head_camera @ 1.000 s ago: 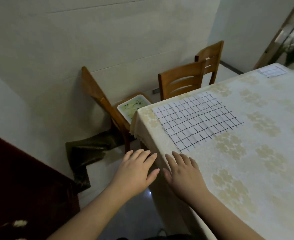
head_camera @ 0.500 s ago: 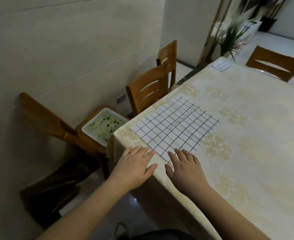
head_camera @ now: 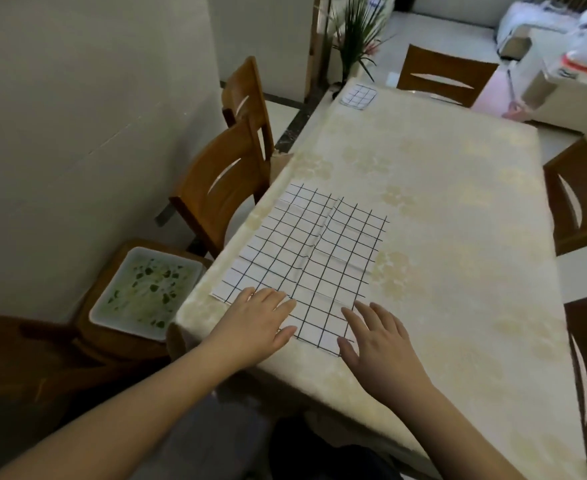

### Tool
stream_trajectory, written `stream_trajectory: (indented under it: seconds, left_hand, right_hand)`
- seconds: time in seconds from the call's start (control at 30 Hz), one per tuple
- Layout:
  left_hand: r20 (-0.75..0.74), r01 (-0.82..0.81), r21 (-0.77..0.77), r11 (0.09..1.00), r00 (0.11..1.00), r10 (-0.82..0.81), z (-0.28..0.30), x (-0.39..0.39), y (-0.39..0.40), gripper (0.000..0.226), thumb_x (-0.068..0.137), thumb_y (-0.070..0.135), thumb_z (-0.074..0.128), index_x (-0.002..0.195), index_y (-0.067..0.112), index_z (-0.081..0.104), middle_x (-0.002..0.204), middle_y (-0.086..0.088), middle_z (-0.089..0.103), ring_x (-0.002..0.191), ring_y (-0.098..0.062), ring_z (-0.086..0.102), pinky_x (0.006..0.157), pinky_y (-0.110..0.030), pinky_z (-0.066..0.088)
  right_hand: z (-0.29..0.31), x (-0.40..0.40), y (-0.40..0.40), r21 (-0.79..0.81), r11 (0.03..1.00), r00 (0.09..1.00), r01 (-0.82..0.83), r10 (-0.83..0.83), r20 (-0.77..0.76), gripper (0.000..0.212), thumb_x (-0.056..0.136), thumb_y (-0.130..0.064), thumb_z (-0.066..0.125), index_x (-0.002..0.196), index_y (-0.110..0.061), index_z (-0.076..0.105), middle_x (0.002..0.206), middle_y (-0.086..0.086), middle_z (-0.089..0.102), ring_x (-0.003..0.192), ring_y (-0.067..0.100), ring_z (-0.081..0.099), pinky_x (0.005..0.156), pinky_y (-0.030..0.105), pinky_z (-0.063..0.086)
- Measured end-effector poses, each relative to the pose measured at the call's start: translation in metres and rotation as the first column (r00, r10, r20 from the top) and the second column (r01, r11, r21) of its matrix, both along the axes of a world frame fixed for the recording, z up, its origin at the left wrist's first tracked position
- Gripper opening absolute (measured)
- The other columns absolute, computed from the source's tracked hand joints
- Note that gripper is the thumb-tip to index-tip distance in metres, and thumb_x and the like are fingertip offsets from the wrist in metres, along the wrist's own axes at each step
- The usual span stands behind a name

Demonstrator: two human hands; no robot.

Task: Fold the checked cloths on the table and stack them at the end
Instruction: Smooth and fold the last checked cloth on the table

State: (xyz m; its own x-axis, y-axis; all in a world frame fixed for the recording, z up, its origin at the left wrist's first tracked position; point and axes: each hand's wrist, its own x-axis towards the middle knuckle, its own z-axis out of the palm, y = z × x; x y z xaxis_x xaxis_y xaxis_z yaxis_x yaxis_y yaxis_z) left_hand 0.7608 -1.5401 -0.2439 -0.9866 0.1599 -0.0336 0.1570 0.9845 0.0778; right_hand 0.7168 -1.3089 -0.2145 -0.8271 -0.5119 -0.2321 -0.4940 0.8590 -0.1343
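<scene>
Left hand (head_camera: 257, 322) and right hand (head_camera: 378, 344), both flat with fingers spread, rest on the near edge of the unfolded checked cloth (head_camera: 305, 258) on the surface (head_camera: 458, 237).

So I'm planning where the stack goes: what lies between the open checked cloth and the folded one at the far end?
Head view: only bare tablecloth between open cloth and folded cloth.

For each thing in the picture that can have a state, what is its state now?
Large checked cloth: unfolded, flat, one ridge wrinkle.
Small checked cloth: folded, at the table's far end.
Left hand: open, flat on the large cloth's near edge.
Right hand: open, fingers spread at the cloth's near corner.
Dish: on a chair seat, holding greenish food.
</scene>
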Motion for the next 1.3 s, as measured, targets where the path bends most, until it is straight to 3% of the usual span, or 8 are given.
stream_trajectory:
  seconds: [0.1, 0.27, 0.5, 0.67, 0.73, 0.93, 1.07, 1.3]
  left_hand:
    - [0.021, 0.015, 0.021, 1.000, 1.000, -0.016, -0.008, -0.029, -0.002, 0.053, 0.091, 0.051, 0.037, 0.124, 0.019, 0.062, 0.122, -0.001, 0.065, 0.114, -0.020, 0.060, 0.093, -0.042, 0.051]
    - [0.032, 0.034, 0.040, 0.999, 0.999, -0.035, -0.016, -0.066, -0.010, 0.052, 0.093, 0.049, 0.036, 0.129, 0.019, 0.059, 0.124, -0.002, 0.065, 0.115, -0.019, 0.060, 0.094, -0.039, 0.050]
    - [0.072, -0.002, 0.049, 0.999, 0.997, -0.002, -0.048, -0.102, -0.027, 0.052, 0.092, 0.049, 0.036, 0.132, 0.022, 0.057, 0.124, 0.003, 0.064, 0.115, -0.014, 0.060, 0.094, -0.033, 0.050]
    - [0.082, 0.009, 0.084, 0.996, 0.997, -0.016, -0.079, -0.134, -0.034, 0.048, 0.093, 0.043, 0.036, 0.132, 0.023, 0.055, 0.126, 0.004, 0.062, 0.117, -0.014, 0.058, 0.096, -0.033, 0.048]
    - [0.080, 0.013, 0.106, 0.994, 0.997, -0.021, -0.096, -0.153, -0.038, 0.047, 0.095, 0.037, 0.033, 0.135, 0.021, 0.052, 0.131, 0.001, 0.059, 0.123, -0.017, 0.054, 0.101, -0.037, 0.045]
    - [0.110, 0.010, 0.097, 0.995, 0.994, -0.021, -0.144, -0.210, -0.048, 0.057, 0.096, 0.032, 0.019, 0.149, 0.017, 0.036, 0.155, -0.003, 0.037, 0.145, -0.020, 0.030, 0.118, -0.037, 0.017]
    - [0.106, 0.043, 0.062, 0.997, 0.993, -0.049, -0.171, -0.234, -0.055, 0.057, 0.098, 0.039, 0.027, 0.149, 0.016, 0.035, 0.155, -0.004, 0.038, 0.144, -0.020, 0.030, 0.120, -0.037, 0.017]
    - [0.105, 0.051, 0.078, 0.996, 0.993, -0.059, -0.187, -0.238, -0.065, 0.063, 0.100, 0.048, 0.026, 0.155, 0.018, 0.022, 0.162, 0.000, 0.018, 0.150, -0.017, 0.014, 0.118, -0.041, 0.012]
  right_hand:
    - [-0.010, -0.028, -0.008, -0.001, 1.000, 0.999, 0.020, -0.020, 0.027, 0.082, 0.082, -0.059, 0.003, 0.150, -0.025, 0.034, 0.157, 0.003, 0.033, 0.147, 0.028, 0.023, 0.119, 0.043, 0.016]
    - [-0.027, -0.070, -0.037, -0.028, 0.999, 0.998, 0.040, -0.039, 0.043, 0.058, 0.088, -0.049, 0.034, 0.130, -0.019, 0.061, 0.131, 0.007, 0.063, 0.123, 0.032, 0.057, 0.100, 0.047, 0.046]
    - [-0.059, -0.124, -0.065, -0.056, 0.998, 0.995, -0.033, 0.038, 0.091, 0.059, 0.101, -0.048, 0.028, 0.155, -0.024, 0.019, 0.162, 0.001, 0.021, 0.150, 0.024, 0.012, 0.121, 0.039, 0.005]
    - [-0.085, -0.146, -0.076, -0.059, 0.998, 0.998, 0.038, -0.035, 0.049, 0.065, 0.093, -0.051, 0.020, 0.149, -0.021, 0.035, 0.153, 0.005, 0.040, 0.144, 0.027, 0.032, 0.118, 0.043, 0.019]
    - [-0.101, -0.152, -0.079, -0.057, 0.995, 0.996, 0.084, -0.083, 0.012, 0.059, 0.093, -0.046, 0.031, 0.144, -0.019, 0.045, 0.145, 0.006, 0.051, 0.136, 0.027, 0.044, 0.114, 0.044, 0.029]
    - [-0.156, -0.170, -0.098, -0.109, 0.968, 0.972, 0.226, -0.232, -0.041, 0.054, 0.091, -0.035, 0.051, 0.142, -0.014, 0.048, 0.143, 0.006, 0.053, 0.135, 0.027, 0.047, 0.114, 0.042, 0.025]
    - [-0.186, -0.188, -0.118, -0.192, 0.923, 0.940, 0.333, -0.342, -0.011, 0.057, 0.095, -0.036, 0.039, 0.148, -0.013, 0.038, 0.151, 0.007, 0.043, 0.142, 0.025, 0.036, 0.120, 0.037, 0.011]
    - [-0.215, -0.200, -0.107, -0.160, 0.905, 0.912, 0.395, -0.407, -0.052, 0.067, 0.096, -0.050, 0.032, 0.153, -0.017, 0.028, 0.161, 0.000, 0.025, 0.149, 0.018, 0.019, 0.118, 0.041, 0.011]
